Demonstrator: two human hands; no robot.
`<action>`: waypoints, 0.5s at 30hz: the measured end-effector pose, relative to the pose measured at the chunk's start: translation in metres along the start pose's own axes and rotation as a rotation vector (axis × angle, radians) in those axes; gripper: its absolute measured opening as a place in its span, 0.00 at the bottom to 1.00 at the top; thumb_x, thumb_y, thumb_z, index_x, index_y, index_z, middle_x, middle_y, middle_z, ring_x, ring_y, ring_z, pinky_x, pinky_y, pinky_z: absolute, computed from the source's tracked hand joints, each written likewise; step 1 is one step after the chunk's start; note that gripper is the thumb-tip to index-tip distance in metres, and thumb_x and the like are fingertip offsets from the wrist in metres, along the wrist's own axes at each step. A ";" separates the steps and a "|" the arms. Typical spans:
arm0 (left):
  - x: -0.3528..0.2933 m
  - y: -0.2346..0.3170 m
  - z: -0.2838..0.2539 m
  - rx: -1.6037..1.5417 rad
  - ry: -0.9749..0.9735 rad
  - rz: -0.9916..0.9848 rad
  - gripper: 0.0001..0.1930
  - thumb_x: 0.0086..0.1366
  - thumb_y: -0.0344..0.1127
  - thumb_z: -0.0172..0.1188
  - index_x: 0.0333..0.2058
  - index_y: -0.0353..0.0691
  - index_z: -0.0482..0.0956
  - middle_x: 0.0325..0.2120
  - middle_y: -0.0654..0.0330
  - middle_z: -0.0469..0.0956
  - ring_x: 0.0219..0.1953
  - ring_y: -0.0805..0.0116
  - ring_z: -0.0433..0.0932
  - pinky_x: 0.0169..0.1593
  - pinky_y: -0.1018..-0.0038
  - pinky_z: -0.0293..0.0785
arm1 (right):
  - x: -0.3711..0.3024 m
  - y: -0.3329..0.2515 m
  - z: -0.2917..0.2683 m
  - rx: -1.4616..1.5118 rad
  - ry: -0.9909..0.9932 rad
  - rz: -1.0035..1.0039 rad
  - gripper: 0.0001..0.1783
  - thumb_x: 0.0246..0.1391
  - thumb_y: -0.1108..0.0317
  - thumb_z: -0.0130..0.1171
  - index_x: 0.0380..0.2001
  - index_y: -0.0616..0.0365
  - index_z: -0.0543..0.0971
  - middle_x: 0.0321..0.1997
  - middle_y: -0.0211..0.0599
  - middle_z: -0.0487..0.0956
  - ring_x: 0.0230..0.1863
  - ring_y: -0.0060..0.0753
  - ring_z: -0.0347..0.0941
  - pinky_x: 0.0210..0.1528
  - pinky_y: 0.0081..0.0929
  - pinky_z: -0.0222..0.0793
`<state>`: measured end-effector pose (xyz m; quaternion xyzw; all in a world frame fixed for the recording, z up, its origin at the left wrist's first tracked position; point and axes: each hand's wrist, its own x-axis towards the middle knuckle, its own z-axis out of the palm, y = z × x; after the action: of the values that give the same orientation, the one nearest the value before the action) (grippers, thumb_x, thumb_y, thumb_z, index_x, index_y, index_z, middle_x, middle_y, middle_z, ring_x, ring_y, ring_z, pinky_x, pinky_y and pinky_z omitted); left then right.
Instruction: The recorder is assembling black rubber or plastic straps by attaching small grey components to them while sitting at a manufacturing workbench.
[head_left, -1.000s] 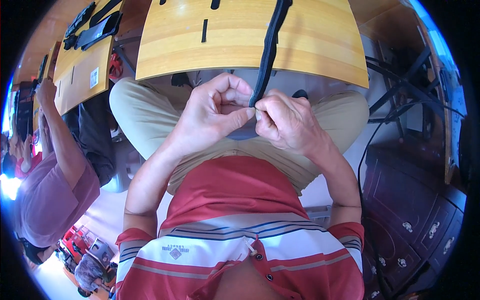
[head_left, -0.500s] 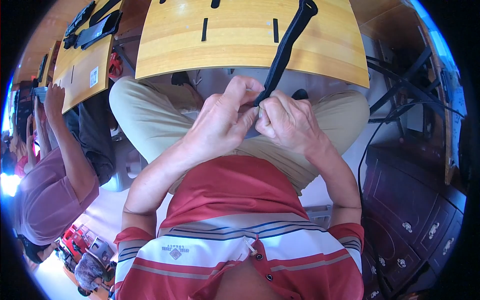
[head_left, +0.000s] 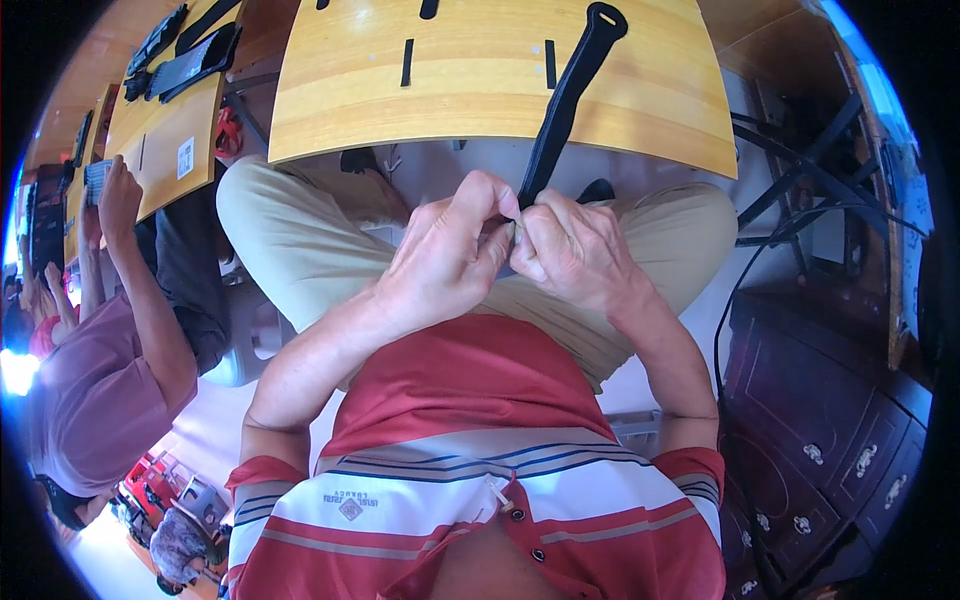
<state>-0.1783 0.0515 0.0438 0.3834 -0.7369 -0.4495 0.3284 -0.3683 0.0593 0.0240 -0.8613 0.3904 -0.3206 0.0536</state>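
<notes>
A long black fabric strap (head_left: 570, 95) runs from my fingers up over the table's near edge. Its far end is rounded, with a slot-like hole, and lies over the tabletop. Above my lap, my left hand (head_left: 443, 245) pinches the strap's near end between thumb and curled forefinger. Pressed close beside it, my right hand (head_left: 573, 245) grips the same end with bent fingers. The fingertips of both hands meet there, so the very end of the strap is mostly hidden.
The wooden table (head_left: 470, 110) spans the space in front of me, with two short black strips (head_left: 407, 63) on it and dark pieces at its far edge. A person (head_left: 110, 370) sits at another table on the left. Dark drawers (head_left: 810, 430) stand at right.
The strap's far end has shifted slightly left and turned, showing more of its flat face. My hands stay together at nearly the same place. The neighbouring person's hand has moved a little.
</notes>
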 end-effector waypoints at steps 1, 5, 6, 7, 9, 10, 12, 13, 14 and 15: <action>-0.001 0.000 -0.001 0.037 -0.016 -0.014 0.13 0.61 0.18 0.55 0.42 0.35 0.64 0.24 0.48 0.77 0.25 0.54 0.80 0.30 0.69 0.73 | 0.000 0.000 0.000 0.013 -0.009 -0.003 0.13 0.41 0.72 0.65 0.24 0.58 0.68 0.21 0.38 0.67 0.20 0.40 0.73 0.20 0.35 0.71; -0.002 0.002 -0.005 -0.112 -0.038 -0.161 0.13 0.64 0.17 0.57 0.43 0.35 0.65 0.34 0.55 0.79 0.40 0.74 0.80 0.43 0.76 0.76 | 0.002 0.001 -0.002 0.096 -0.017 0.004 0.12 0.41 0.73 0.65 0.27 0.58 0.70 0.24 0.37 0.70 0.23 0.40 0.74 0.23 0.35 0.73; -0.001 -0.003 -0.005 -0.258 -0.002 -0.218 0.14 0.64 0.17 0.57 0.44 0.36 0.64 0.34 0.57 0.79 0.39 0.77 0.78 0.42 0.79 0.75 | 0.002 0.003 0.000 0.095 -0.017 0.003 0.12 0.41 0.73 0.65 0.27 0.58 0.70 0.24 0.37 0.70 0.23 0.40 0.74 0.23 0.35 0.73; 0.000 -0.006 -0.004 -0.403 0.035 -0.274 0.14 0.65 0.17 0.57 0.44 0.37 0.64 0.35 0.59 0.79 0.39 0.80 0.76 0.41 0.81 0.74 | 0.002 0.007 0.003 0.128 0.043 -0.019 0.13 0.41 0.76 0.66 0.29 0.59 0.72 0.27 0.38 0.72 0.23 0.38 0.75 0.23 0.33 0.72; 0.002 -0.006 -0.004 -0.454 0.044 -0.285 0.16 0.65 0.17 0.57 0.46 0.39 0.63 0.34 0.63 0.78 0.38 0.82 0.75 0.41 0.84 0.72 | 0.003 0.007 0.003 0.162 0.101 -0.041 0.14 0.41 0.78 0.66 0.32 0.59 0.73 0.29 0.39 0.74 0.22 0.37 0.75 0.23 0.31 0.71; 0.003 -0.006 -0.003 -0.538 0.056 -0.299 0.16 0.64 0.18 0.58 0.46 0.39 0.63 0.34 0.64 0.78 0.38 0.82 0.75 0.41 0.84 0.72 | 0.004 0.004 0.000 0.233 0.088 0.048 0.16 0.40 0.77 0.68 0.33 0.59 0.74 0.31 0.39 0.75 0.26 0.39 0.76 0.27 0.32 0.74; 0.003 -0.005 -0.003 -0.623 0.068 -0.314 0.17 0.64 0.18 0.59 0.47 0.39 0.64 0.33 0.64 0.77 0.37 0.82 0.75 0.40 0.84 0.72 | 0.003 0.005 -0.001 0.304 0.073 0.139 0.17 0.40 0.77 0.69 0.35 0.58 0.74 0.33 0.40 0.75 0.30 0.42 0.77 0.31 0.34 0.76; 0.003 -0.006 -0.004 -0.620 0.048 -0.326 0.17 0.64 0.19 0.59 0.46 0.38 0.64 0.32 0.65 0.77 0.37 0.82 0.75 0.40 0.84 0.72 | 0.002 0.009 0.000 0.376 0.068 0.147 0.17 0.40 0.77 0.70 0.35 0.59 0.74 0.33 0.40 0.76 0.31 0.41 0.78 0.32 0.33 0.76; 0.002 -0.006 -0.005 -0.618 0.027 -0.337 0.16 0.64 0.19 0.60 0.46 0.38 0.65 0.32 0.65 0.77 0.37 0.82 0.75 0.40 0.84 0.72 | 0.001 0.011 0.001 0.448 0.063 0.155 0.17 0.41 0.78 0.70 0.35 0.59 0.74 0.33 0.40 0.76 0.32 0.41 0.78 0.32 0.32 0.76; 0.002 -0.007 -0.005 -0.620 0.026 -0.339 0.16 0.64 0.19 0.60 0.46 0.38 0.65 0.32 0.65 0.77 0.37 0.82 0.75 0.40 0.84 0.72 | 0.001 0.012 0.001 0.448 0.061 0.158 0.17 0.41 0.78 0.70 0.35 0.59 0.74 0.33 0.40 0.76 0.32 0.41 0.78 0.32 0.32 0.76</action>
<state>-0.1738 0.0455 0.0397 0.3882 -0.4870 -0.6952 0.3590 -0.3750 0.0501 0.0195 -0.7846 0.3771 -0.4200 0.2564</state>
